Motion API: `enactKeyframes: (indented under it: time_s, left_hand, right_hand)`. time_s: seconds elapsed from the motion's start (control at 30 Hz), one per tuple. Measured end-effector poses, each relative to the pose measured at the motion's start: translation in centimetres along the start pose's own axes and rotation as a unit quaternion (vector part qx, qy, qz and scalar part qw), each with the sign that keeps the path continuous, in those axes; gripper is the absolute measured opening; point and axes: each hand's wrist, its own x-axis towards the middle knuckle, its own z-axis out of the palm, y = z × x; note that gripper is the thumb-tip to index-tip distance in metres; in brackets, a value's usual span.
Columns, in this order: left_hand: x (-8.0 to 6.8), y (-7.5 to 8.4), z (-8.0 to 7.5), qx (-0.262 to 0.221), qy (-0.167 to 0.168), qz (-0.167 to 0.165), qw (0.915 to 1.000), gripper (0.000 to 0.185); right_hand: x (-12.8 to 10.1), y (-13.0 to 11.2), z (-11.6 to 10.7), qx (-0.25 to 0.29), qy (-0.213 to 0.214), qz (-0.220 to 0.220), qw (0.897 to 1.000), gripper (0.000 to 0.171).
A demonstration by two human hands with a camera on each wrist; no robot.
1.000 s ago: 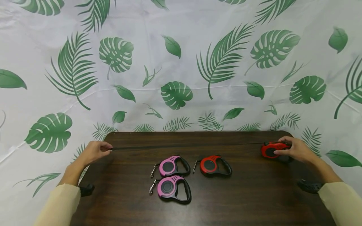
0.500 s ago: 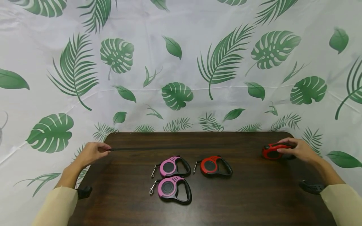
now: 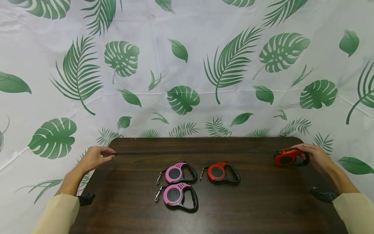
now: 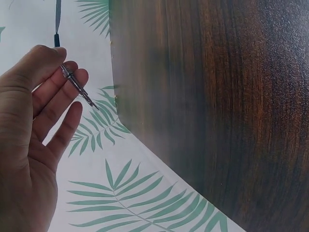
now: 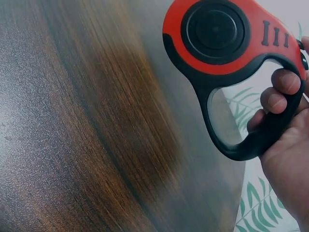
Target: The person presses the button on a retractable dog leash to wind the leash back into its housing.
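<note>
Right hand [image 3: 317, 158] curls through the handle of the red retractable leash [image 3: 287, 157] at the table's [image 3: 263, 208] far right corner; left hand [image 3: 94, 157] pinches its metal clip [image 4: 77, 87] off the far left corner.

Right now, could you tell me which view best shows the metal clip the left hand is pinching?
The left wrist view: the metal clip lies close up across the left hand's fingertips. The head view shows only the strap leaving that hand; the right wrist view shows none of it.
</note>
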Motion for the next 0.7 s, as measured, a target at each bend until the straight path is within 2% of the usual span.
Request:
enactKeyframes:
  time_s: [0.23,0.37,0.57,0.7]
  left_hand:
    - [-0.19,0.29,-0.16,-0.004,-0.016,-0.025,0.9995,0.012]
    - [-0.36,0.45,-0.16,-0.001,-0.014,-0.021,0.9997,0.012]
    - [-0.7,0.43,-0.2,0.01,-0.008,-0.02,0.9997,0.011]
    - [-0.84,0.52,-0.22,0.012,-0.014,-0.026,0.9995,0.011]
  right_hand:
    - [-0.11,-0.41,0.36,0.036,-0.011,-0.027,0.999,0.036]
    - [-0.18,-0.39,0.53,0.049,-0.005,-0.031,0.998,0.035]
    - [-0.27,-0.44,0.76,0.098,-0.005,-0.03,0.995,0.036]
    - [-0.33,-0.47,0.74,0.095,0.005,-0.023,0.995,0.033]
